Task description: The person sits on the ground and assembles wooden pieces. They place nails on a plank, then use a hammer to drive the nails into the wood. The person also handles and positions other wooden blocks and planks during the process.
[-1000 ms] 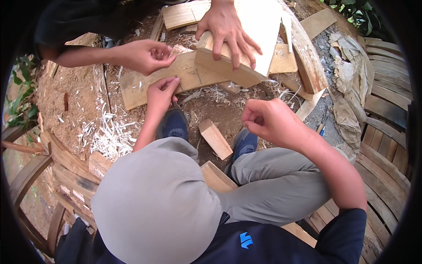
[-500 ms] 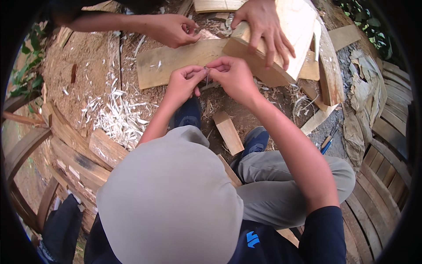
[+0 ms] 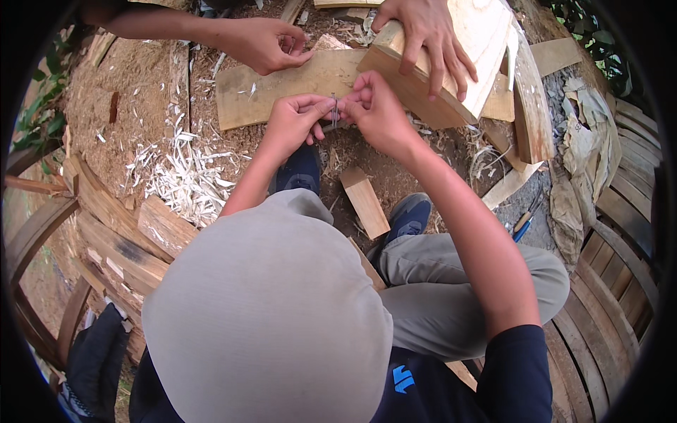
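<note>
On the far left, sawdust-covered ground (image 3: 134,84) and a heap of pale wood shavings (image 3: 180,176), w/ curved wooden slats (image 3: 106,225) near the left edge: a lot of cutting looks already done. Further right, far side, a co-worker's hand (image 3: 264,44) rests curled on a flat plank (image 3: 282,88), holding it down. Just near of that plank, the person's left hand (image 3: 293,127) is closed in a pinch, thumb & fingertips together on a thin nail (image 3: 334,109), which stands upright at about the middle of the scene, right by the plank's near edge. The right hand (image 3: 381,113) is touching the left, also pinched shut on the same nail from the other side. Can't tell if the tip is set into wood yet; no hammer in view, so I'd judge the nail is being positioned, not driven; fixing is still ahead. Nearer, betw. the person's shoes, a small wood offcut (image 3: 365,201) lies loose. Right of the hands, the co-worker's other hand (image 3: 427,35) spreads over a thick wooden block (image 3: 451,77). Far right: more boards (image 3: 532,106), crumpled sacking (image 3: 582,155), a blue-handled tool (image 3: 522,225) on the ground.
</note>
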A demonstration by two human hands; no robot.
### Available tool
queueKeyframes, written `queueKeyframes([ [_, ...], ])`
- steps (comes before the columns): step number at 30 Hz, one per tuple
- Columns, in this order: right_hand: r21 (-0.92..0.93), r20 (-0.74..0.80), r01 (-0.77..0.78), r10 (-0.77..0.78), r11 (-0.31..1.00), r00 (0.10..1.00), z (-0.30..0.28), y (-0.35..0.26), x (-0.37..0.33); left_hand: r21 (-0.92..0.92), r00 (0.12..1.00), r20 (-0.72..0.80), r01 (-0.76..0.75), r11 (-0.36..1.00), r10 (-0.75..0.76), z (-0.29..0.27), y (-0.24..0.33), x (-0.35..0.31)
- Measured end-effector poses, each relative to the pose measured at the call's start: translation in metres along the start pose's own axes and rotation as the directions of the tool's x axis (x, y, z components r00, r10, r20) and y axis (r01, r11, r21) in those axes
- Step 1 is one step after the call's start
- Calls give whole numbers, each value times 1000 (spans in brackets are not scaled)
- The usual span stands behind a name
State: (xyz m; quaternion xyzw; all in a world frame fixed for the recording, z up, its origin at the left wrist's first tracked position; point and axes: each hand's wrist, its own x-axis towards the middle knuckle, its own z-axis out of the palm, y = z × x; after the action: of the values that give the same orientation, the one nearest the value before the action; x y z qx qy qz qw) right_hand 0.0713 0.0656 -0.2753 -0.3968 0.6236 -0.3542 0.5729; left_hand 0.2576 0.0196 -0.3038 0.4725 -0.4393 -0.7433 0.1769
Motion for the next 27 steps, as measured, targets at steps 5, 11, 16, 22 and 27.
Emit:
queueKeyframes([
  [5, 28, -1, -19, 19, 999, 1000, 2, -2, 1, 10, 1000, 13, -8, 1000, 8, -3, -1, 0],
  [11, 50, -8, -46, 46, 998, 999, 3, -4, 0, 8, 1000, 12, -5, 1000, 5, -2, -3, -1],
  [16, 60, -24, -63, 64, 996, 998, 3, -6, 0, 11, 1000, 5, -9, 1000, 9, -2, -3, 1],
  [22, -27, -64, -7, 5, 1000, 998, 1, -3, 1, -2, 1000, -12, -26, 1000, 26, -3, 1, 2],
  [27, -253, -136, 109, -147, 961, 980, -4, -10, -7, 57, 997, -71, -34, 998, 38, -5, 9, 1],
])
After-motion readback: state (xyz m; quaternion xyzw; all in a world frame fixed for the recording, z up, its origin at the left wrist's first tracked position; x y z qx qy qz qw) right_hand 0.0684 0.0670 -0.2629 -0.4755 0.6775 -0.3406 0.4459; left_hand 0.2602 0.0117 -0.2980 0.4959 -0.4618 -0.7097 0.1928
